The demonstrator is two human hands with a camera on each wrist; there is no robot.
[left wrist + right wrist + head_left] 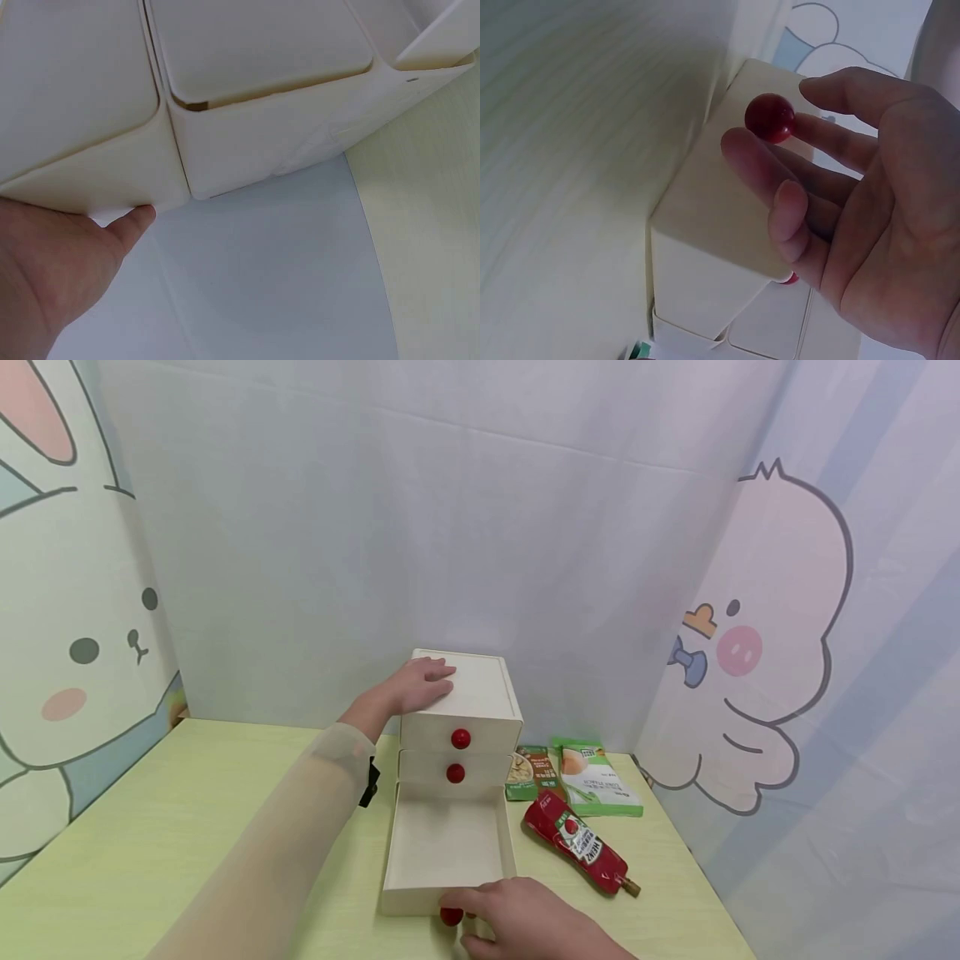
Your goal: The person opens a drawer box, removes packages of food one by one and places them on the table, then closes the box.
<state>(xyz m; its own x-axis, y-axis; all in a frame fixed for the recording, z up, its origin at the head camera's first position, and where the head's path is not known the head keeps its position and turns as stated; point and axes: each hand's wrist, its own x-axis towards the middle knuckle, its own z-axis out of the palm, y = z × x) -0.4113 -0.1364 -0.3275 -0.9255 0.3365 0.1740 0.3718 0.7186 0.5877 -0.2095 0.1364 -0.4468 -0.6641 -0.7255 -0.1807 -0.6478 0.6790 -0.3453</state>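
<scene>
A small white chest of drawers with round red knobs stands on the table. Its bottom drawer is pulled out, with bare floor visible inside. My left hand rests on the chest's top, fingers spread; in the left wrist view its thumb lies along the chest's edge. At the drawer's front, my right hand has bent fingers about the bottom red knob. The index finger reaches behind the knob and another finger lies beside it. The right thumb stands apart from the knob.
To the chest's right lie a red Heinz ketchup pouch, a green and white corn starch packet and a brown and green food packet. Pale curtains with cartoon animals enclose the yellowish table behind and at both sides.
</scene>
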